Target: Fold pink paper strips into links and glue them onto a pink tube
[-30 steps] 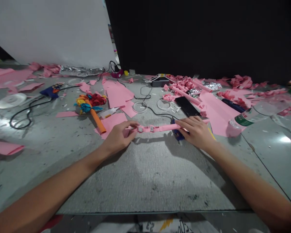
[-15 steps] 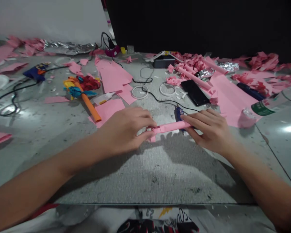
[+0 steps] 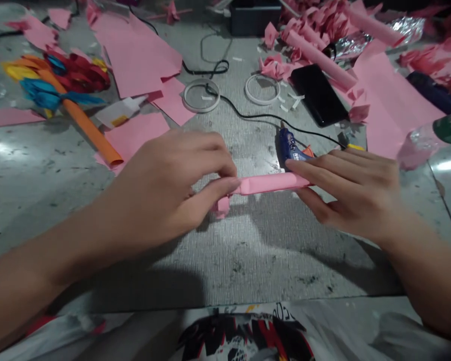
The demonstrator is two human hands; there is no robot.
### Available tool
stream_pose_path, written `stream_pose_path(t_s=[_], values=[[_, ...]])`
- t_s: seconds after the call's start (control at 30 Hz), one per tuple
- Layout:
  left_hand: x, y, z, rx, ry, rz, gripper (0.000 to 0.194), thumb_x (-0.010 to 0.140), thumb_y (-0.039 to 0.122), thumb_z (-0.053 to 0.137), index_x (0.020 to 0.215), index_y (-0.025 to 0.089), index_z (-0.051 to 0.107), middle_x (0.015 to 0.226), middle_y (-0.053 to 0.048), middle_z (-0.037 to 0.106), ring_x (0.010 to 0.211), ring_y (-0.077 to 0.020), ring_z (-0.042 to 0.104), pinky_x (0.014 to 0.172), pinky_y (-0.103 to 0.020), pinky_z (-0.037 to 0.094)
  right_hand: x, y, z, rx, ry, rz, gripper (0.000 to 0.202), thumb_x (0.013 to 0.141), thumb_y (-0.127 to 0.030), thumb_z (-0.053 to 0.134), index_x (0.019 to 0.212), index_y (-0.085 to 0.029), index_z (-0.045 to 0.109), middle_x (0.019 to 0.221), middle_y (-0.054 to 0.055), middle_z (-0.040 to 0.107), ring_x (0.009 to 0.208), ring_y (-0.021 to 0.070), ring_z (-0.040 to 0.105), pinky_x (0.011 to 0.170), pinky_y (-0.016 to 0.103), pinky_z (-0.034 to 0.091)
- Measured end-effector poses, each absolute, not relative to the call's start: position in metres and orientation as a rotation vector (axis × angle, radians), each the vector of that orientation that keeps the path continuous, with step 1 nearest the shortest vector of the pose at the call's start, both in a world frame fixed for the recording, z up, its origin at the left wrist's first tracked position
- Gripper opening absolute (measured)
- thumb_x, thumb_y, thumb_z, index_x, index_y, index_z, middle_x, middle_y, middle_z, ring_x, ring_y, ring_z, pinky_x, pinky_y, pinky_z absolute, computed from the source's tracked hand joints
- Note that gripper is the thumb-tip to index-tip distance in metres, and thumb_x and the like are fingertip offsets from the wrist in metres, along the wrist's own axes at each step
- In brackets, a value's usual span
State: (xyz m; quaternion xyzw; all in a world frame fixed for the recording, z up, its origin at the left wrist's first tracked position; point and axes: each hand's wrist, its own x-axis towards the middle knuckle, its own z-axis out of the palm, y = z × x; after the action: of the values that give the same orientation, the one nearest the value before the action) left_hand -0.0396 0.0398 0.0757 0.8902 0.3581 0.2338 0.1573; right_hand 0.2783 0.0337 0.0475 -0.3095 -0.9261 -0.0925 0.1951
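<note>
Pink paper is forming the tube (image 3: 270, 183) at the centre of the work: smooth, matte, rolled fairly slim, w/ a faint lengthwise crease and a paler far side. Toward its L end it's narrowing into a short, folded-looking bit, mostly hidden by fingers; a small pink flap (image 3: 221, 206) is hanging below there, blurry.

Long axis is running nearly L–R across the person's front, approx. parallel to the near table edge, R end tilting a touch farther away. One end is pointing at the L hand (image 3: 176, 185), the other is disappearing under the R hand (image 3: 353, 190).

L hand is pinching the narrow end, thumb vs. fingertips nearly closed, other fingers curling. R hand is gripping the far end btwn thumb and fingers, fingers extending fairly straight.

Tube is sitting low over the grey table (image 3: 244, 271), btwn both hands; can't tell if it's touching. Just beyond, a blue glue gun (image 3: 291, 148) is lying w/ nozzle pointing away, partly covered by R fingers. Farther back, a blk phone (image 3: 319, 95) is lying diag.
</note>
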Motion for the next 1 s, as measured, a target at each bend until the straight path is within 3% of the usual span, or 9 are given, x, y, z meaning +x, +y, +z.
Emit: stream_pose_path(t_s=[0.3, 0.57, 0.77, 0.87, 1.0], values=[[-0.035, 0.042, 0.079, 2.326, 1.111, 0.827, 0.013, 0.104, 0.024, 0.068, 0.091, 0.023, 0.068, 0.089, 0.005, 0.071, 0.08, -0.0135, 0.065, 0.073, -0.027, 0.047, 0.28, 0.031, 0.049, -0.911, -2.557, -0.191, 0.048, 0.1, -0.025, 0.071, 0.148, -0.03, 0.063, 0.089, 0.002, 0.076, 0.077, 0.0225, 0.074, 0.066, 0.036, 0.052], [-0.04, 0.043, 0.079, 2.308, 1.125, 0.855, 0.018, 0.111, 0.027, 0.058, 0.093, 0.022, 0.06, 0.081, 0.005, 0.062, 0.071, -0.0095, 0.056, 0.064, -0.025, 0.041, 0.282, 0.033, 0.048, -0.858, -2.536, -0.197, 0.047, 0.099, -0.025, 0.072, 0.146, -0.03, 0.066, 0.09, 0.002, 0.077, 0.077, 0.0219, 0.074, 0.068, 0.035, 0.055], [-0.044, 0.041, 0.085, 2.2, 1.169, 0.958, 0.027, 0.112, 0.034, 0.053, 0.088, 0.023, 0.058, 0.081, 0.0, 0.063, 0.074, -0.0151, 0.059, 0.066, -0.035, 0.04, 0.286, 0.033, 0.048, -0.905, -2.557, -0.211, 0.05, 0.1, -0.025, 0.072, 0.148, -0.028, 0.063, 0.09, 0.002, 0.078, 0.076, 0.022, 0.074, 0.064, 0.034, 0.052], [-0.044, 0.043, 0.091, 2.164, 1.212, 0.999, 0.027, 0.109, 0.031, 0.053, 0.084, 0.023, 0.057, 0.076, 0.001, 0.062, 0.072, -0.0149, 0.059, 0.063, -0.036, 0.038, 0.287, 0.035, 0.048, -0.895, -2.549, -0.22, 0.05, 0.098, -0.023, 0.074, 0.147, -0.026, 0.064, 0.088, 0.002, 0.077, 0.076, 0.0217, 0.075, 0.063, 0.034, 0.05], [-0.048, 0.045, 0.095, 2.107, 1.209, 1.106, 0.029, 0.11, 0.029, 0.049, 0.082, 0.024, 0.05, 0.074, 0.003, 0.052, 0.068, -0.0125, 0.056, 0.063, -0.034, 0.041, 0.29, 0.037, 0.046, -0.894, -2.529, -0.206, 0.054, 0.097, -0.022, 0.076, 0.149, -0.027, 0.063, 0.091, 0.002, 0.078, 0.078, 0.0223, 0.076, 0.064, 0.034, 0.051]])
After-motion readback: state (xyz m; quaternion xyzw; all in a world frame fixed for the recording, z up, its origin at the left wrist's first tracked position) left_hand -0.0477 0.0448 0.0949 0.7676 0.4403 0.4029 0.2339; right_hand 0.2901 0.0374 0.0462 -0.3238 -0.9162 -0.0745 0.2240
